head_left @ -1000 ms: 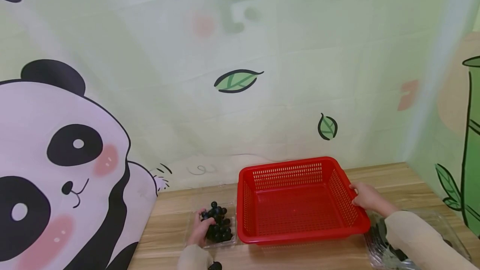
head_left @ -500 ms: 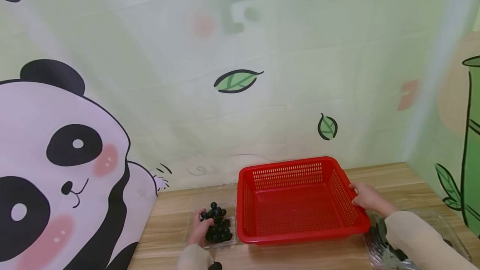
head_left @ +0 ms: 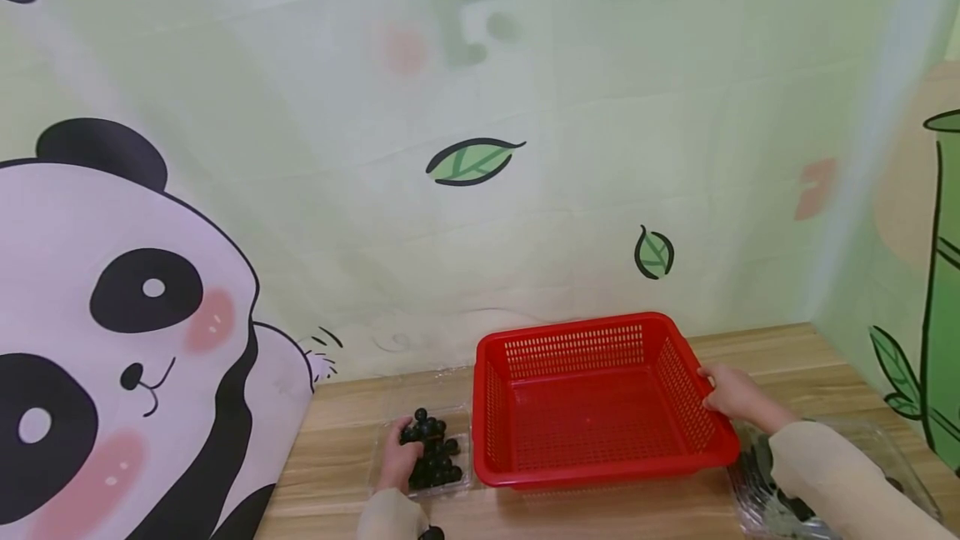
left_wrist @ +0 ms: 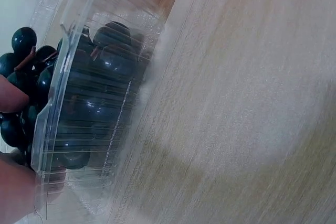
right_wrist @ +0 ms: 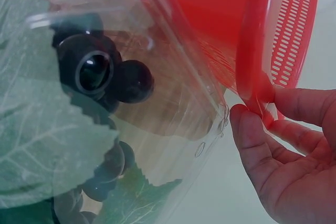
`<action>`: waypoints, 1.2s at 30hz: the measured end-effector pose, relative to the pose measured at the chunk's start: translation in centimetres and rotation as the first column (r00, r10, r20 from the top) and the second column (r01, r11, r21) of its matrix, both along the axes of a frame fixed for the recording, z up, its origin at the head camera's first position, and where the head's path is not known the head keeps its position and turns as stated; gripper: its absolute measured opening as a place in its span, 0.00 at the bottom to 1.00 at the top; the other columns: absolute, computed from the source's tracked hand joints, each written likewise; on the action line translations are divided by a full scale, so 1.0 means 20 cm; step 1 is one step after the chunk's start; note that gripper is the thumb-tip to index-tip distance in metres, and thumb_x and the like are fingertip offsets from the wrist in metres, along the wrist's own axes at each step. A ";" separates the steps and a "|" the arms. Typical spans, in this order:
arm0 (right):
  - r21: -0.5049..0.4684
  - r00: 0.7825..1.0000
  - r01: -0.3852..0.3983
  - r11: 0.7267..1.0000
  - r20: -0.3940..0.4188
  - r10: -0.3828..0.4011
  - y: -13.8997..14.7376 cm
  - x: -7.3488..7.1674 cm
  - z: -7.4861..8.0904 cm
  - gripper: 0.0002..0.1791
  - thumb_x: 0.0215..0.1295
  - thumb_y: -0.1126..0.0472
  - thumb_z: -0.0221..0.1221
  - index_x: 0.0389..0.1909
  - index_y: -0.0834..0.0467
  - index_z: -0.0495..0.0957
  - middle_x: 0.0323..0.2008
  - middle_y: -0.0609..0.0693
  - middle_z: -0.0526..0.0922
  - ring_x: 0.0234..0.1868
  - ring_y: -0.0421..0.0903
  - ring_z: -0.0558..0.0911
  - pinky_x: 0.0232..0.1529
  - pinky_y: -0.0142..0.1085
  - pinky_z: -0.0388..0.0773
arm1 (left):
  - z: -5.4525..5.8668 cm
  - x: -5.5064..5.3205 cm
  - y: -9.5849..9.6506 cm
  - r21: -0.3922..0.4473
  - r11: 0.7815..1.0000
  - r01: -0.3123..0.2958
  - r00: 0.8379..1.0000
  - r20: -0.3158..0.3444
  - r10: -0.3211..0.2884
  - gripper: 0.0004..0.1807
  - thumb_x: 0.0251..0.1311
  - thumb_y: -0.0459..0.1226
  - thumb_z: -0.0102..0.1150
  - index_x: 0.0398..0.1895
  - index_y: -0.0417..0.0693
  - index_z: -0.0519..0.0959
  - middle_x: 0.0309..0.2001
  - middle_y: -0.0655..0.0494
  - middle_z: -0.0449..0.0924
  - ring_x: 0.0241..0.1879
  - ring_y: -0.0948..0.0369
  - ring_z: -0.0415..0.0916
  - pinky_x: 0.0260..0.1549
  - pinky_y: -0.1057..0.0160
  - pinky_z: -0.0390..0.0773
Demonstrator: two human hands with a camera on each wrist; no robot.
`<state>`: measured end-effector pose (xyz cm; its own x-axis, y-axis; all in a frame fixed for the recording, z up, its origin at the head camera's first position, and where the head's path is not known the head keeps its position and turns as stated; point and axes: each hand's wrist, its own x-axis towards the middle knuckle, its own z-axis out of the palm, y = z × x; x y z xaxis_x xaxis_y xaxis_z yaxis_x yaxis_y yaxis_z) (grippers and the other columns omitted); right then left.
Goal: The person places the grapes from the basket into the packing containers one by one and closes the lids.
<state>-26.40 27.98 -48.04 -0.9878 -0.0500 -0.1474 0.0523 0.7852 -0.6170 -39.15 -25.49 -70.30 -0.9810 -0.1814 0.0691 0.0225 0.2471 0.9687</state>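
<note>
Dark grapes (head_left: 432, 448) in a bunch sit partly inside a clear plastic box (head_left: 457, 486) on the table's left side. My left hand (head_left: 400, 457) pinches the bunch, thumb on the near side and fingers on the far side. Reddish stems and a thumb (left_wrist: 10, 97) on the grapes (left_wrist: 23, 40) show in the left wrist view; the lower grapes are seen through the box wall (left_wrist: 94, 103). A red plastic basket (head_left: 585, 423) with slotted sides stands in the middle, nothing in it. My right hand (head_left: 738, 397) grips its right rim (right_wrist: 257, 51), thumb and fingers around the edge.
Under my right forearm lies a second clear box (head_left: 911, 473) with dark grapes (right_wrist: 89, 66) and green leaves (right_wrist: 47, 135) in it. One dark round thing (head_left: 432, 532) shows beside my left sleeve. A panda-printed backdrop (head_left: 555, 148) rises behind the wooden table (head_left: 330, 440).
The grape bunch in my left hand has shifted slightly to the left within the box. My right hand and the basket stay where they were.
</note>
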 end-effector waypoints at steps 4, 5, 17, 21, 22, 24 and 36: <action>-0.008 1.000 -0.001 1.000 0.003 0.001 0.00 0.00 0.00 0.25 0.49 0.78 0.51 0.51 0.81 0.60 0.42 0.73 0.71 0.28 0.47 0.74 0.27 0.38 0.77 | -0.14 -0.08 -0.06 -0.021 1.000 0.003 1.000 -0.001 -0.003 0.34 0.33 0.23 0.54 0.52 0.48 0.70 0.49 0.44 0.68 0.37 0.53 0.65 0.30 0.63 0.68; -0.010 1.000 -0.001 1.000 0.002 0.001 0.00 0.00 0.00 0.25 0.49 0.78 0.51 0.51 0.81 0.60 0.42 0.73 0.71 0.28 0.47 0.74 0.27 0.38 0.77 | -0.09 -0.05 -0.04 -0.026 1.000 0.003 1.000 0.008 -0.003 0.34 0.34 0.22 0.54 0.53 0.46 0.70 0.50 0.43 0.68 0.39 0.51 0.66 0.32 0.60 0.69; -0.010 1.000 -0.010 1.000 -0.013 0.010 0.00 0.00 0.00 0.25 0.49 0.78 0.51 0.50 0.81 0.60 0.42 0.73 0.71 0.28 0.47 0.73 0.26 0.37 0.76 | 0.67 0.39 0.24 -0.179 0.983 -0.031 0.991 0.120 0.053 0.31 0.33 0.23 0.48 0.50 0.29 0.67 0.47 0.30 0.68 0.40 0.44 0.66 0.37 0.57 0.69; -0.014 1.000 -0.014 1.000 -0.008 0.014 0.00 0.00 0.00 0.25 0.49 0.78 0.51 0.51 0.82 0.60 0.42 0.74 0.71 0.29 0.47 0.74 0.27 0.38 0.77 | 0.47 0.28 0.14 -0.182 0.983 0.019 0.998 0.062 -0.008 0.30 0.33 0.26 0.53 0.50 0.37 0.69 0.43 0.36 0.72 0.36 0.48 0.68 0.34 0.58 0.71; -0.012 1.000 -0.015 1.000 -0.009 0.015 0.00 0.00 0.00 0.25 0.49 0.78 0.51 0.51 0.82 0.60 0.43 0.74 0.71 0.29 0.47 0.74 0.27 0.38 0.77 | 0.42 0.24 0.11 -0.192 0.981 0.037 0.998 0.054 -0.027 0.30 0.34 0.27 0.55 0.50 0.39 0.69 0.42 0.38 0.73 0.35 0.49 0.69 0.33 0.58 0.71; -0.013 1.000 -0.017 1.000 -0.008 0.017 0.00 0.00 0.00 0.26 0.49 0.78 0.51 0.51 0.82 0.59 0.43 0.75 0.70 0.29 0.47 0.74 0.28 0.38 0.77 | 0.36 0.21 0.07 -0.233 0.970 0.064 0.997 0.066 -0.050 0.32 0.35 0.30 0.57 0.53 0.42 0.68 0.43 0.40 0.73 0.35 0.50 0.69 0.33 0.58 0.72; -0.011 1.000 -0.013 1.000 0.007 0.013 0.00 0.00 0.01 0.26 0.49 0.78 0.51 0.51 0.82 0.59 0.42 0.74 0.71 0.29 0.47 0.75 0.29 0.40 0.78 | 0.82 0.41 0.17 -0.368 0.921 0.127 0.985 0.157 -0.073 0.28 0.48 0.28 0.49 0.55 0.29 0.62 0.54 0.26 0.61 0.49 0.37 0.64 0.47 0.43 0.68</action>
<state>-26.46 28.00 -47.91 -0.9860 -0.0641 -0.1539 0.0469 0.7790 -0.6252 -30.89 -22.14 -53.88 -0.9973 -0.0692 -0.0237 -0.0604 0.5960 0.8007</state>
